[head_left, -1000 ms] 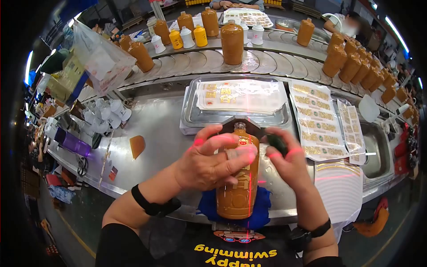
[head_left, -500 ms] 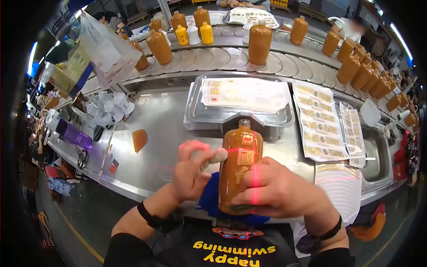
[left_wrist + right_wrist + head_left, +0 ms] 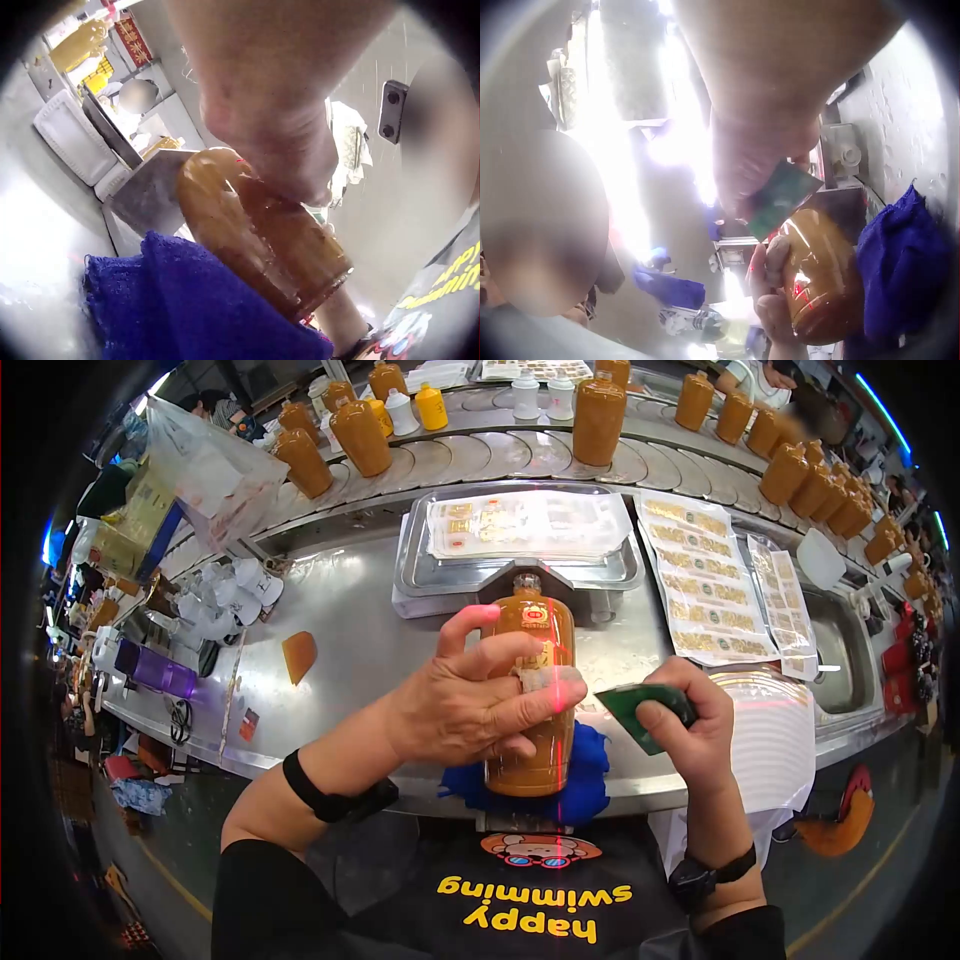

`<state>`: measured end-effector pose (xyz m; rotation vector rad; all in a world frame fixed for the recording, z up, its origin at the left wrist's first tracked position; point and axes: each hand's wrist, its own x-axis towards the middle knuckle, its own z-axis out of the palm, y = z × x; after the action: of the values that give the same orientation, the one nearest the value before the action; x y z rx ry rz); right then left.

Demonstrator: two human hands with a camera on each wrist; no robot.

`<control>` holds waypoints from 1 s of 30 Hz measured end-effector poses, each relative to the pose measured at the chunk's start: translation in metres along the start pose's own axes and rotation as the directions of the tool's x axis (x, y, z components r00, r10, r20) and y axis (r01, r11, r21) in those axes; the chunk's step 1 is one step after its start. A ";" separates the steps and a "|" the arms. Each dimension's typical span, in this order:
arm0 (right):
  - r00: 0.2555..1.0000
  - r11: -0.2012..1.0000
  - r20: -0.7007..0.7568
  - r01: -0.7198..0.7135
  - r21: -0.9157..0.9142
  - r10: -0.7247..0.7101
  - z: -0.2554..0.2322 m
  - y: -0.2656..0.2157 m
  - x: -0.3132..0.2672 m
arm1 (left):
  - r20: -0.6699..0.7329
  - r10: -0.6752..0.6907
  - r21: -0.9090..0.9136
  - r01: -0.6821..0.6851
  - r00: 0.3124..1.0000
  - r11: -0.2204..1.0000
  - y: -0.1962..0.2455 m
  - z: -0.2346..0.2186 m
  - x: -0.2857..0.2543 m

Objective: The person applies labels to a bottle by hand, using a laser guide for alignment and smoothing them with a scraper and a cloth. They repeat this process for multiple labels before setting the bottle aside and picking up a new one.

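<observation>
A brown glazed bottle (image 3: 530, 775) with gold lettering and a red emblem lies on a blue cloth (image 3: 592, 765), its neck at a dark metal bracket (image 3: 580, 582). My left hand (image 3: 455, 695) reaches across the bottle's front, fingers spread and fairly straight over the lettering, with a pale wrap on one finger. To the right of the bottle, my right hand (image 3: 698, 728) pinches a thin green scraper (image 3: 625, 710) between thumb and fingers. In the right wrist view the scraper (image 3: 784, 199) appears just above the bottle (image 3: 817, 281).
Behind the bottle is a metal tray (image 3: 410, 575) with label sheets. More gold label sheets (image 3: 700, 590) lie to the right. Beyond runs a conveyor (image 3: 480, 455) carrying several brown bottles. At left are white cups (image 3: 240, 590), a purple bottle (image 3: 160, 668) and an amber flat piece (image 3: 298, 657).
My right hand swept the scraper down to the bottle's lower end, then moved away to the right. My left hand drew off leftward, then came back across the bottle's front.
</observation>
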<state>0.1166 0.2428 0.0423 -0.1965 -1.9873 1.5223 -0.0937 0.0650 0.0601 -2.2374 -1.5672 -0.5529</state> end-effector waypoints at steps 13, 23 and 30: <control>0.977 0.954 0.055 -0.212 0.213 0.205 0.043 -0.006 0.014 | -0.142 -0.248 -0.147 0.227 0.958 0.963 0.056 0.004 -0.031; 0.925 0.839 -0.048 -0.319 0.441 0.377 0.060 0.043 -0.014 | -0.157 -0.306 -0.088 0.295 0.939 0.951 0.055 0.013 -0.042; 0.968 0.969 -0.144 -0.179 0.173 0.205 0.048 0.036 -0.009 | -0.011 -0.101 -0.022 0.100 0.995 0.995 0.041 -0.009 -0.026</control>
<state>0.0882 0.2112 -0.0009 -0.4430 -1.7530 1.7209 -0.0638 0.0261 0.0526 -2.1753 -1.6828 -0.6123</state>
